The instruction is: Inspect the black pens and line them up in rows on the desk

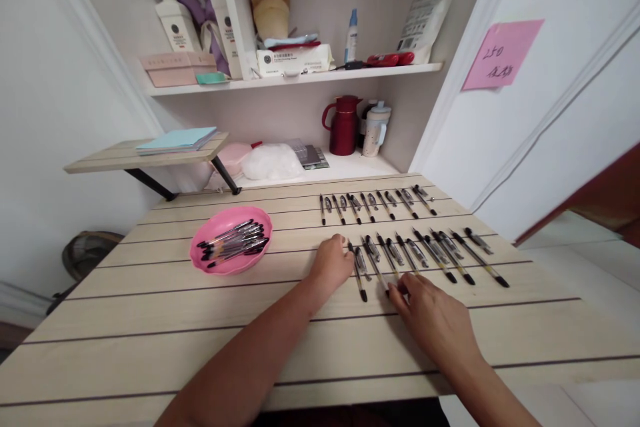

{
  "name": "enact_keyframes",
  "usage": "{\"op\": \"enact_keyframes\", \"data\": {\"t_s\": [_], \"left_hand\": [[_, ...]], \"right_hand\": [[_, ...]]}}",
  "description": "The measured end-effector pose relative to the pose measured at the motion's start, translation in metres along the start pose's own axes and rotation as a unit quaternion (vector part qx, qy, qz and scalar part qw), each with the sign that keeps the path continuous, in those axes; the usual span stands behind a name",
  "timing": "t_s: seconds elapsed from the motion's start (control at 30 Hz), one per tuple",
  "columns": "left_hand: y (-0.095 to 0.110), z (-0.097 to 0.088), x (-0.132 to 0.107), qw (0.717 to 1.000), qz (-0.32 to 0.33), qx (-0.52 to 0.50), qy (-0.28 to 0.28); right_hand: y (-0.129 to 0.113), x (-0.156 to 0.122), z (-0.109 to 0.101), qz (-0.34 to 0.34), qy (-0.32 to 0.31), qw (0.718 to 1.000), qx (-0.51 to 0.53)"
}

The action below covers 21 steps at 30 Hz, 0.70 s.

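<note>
On the wooden table, uncapped pens (358,277) lie in two slanting rows, each beside a short dark piece that looks like a pen cap (363,262). My left hand (331,265) is closed at the left end of the nearer row, its fingertips beside the leftmost pen's upper end; what they hold, if anything, is hidden. My right hand (436,315) rests below this row. Its thumb and finger are pinched at the black lower end of the second pen (379,275). A pink bowl (200,260) to the left holds several more pens (235,240).
A small raised shelf (120,155) with blue paper (177,139) stands at the back left. Behind the table, a cabinet holds a red jug (345,125), a light cup (376,130) and a white plastic bag (273,161). A pink note (503,55) sticks to the right panel.
</note>
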State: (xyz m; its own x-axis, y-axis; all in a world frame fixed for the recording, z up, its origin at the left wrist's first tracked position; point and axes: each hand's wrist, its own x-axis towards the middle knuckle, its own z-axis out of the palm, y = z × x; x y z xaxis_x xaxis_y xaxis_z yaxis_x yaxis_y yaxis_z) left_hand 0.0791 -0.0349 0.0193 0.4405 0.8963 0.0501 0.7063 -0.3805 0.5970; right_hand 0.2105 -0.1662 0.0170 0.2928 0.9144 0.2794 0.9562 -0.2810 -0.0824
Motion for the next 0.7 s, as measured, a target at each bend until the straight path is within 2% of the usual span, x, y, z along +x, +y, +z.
{"op": "enact_keyframes", "data": {"t_s": [0.1, 0.2, 0.3, 0.33, 0.4, 0.47, 0.53, 0.7], "left_hand": [[-0.008, -0.024, -0.001, 0.998, 0.018, 0.042, 0.036], [-0.028, -0.067, -0.005, 0.994, 0.017, 0.08, 0.073], [-0.06, -0.118, -0.015, 0.985, -0.029, 0.134, 0.102], [-0.071, -0.133, -0.019, 0.975, -0.064, 0.192, 0.089], [-0.094, -0.155, -0.026, 0.962, -0.116, 0.236, 0.076], [-0.112, -0.167, -0.031, 0.952, -0.15, 0.259, 0.068], [-0.125, -0.17, -0.033, 0.944, -0.171, 0.274, 0.068], [-0.14, -0.167, -0.027, 0.937, -0.205, 0.273, 0.078]], "right_hand": [[-0.002, -0.003, -0.002, -0.012, 0.013, 1.0, 0.011], [-0.007, -0.008, -0.002, -0.042, 0.038, 0.998, 0.02], [-0.014, -0.013, 0.002, -0.073, 0.058, 0.995, 0.026], [-0.017, -0.015, 0.003, -0.081, 0.059, 0.995, 0.028], [-0.022, -0.019, 0.008, -0.097, 0.058, 0.993, 0.036], [-0.027, -0.024, 0.012, -0.111, 0.059, 0.991, 0.046], [-0.031, -0.027, 0.017, -0.12, 0.064, 0.989, 0.052], [-0.034, -0.028, 0.024, -0.116, 0.078, 0.988, 0.06]]}}
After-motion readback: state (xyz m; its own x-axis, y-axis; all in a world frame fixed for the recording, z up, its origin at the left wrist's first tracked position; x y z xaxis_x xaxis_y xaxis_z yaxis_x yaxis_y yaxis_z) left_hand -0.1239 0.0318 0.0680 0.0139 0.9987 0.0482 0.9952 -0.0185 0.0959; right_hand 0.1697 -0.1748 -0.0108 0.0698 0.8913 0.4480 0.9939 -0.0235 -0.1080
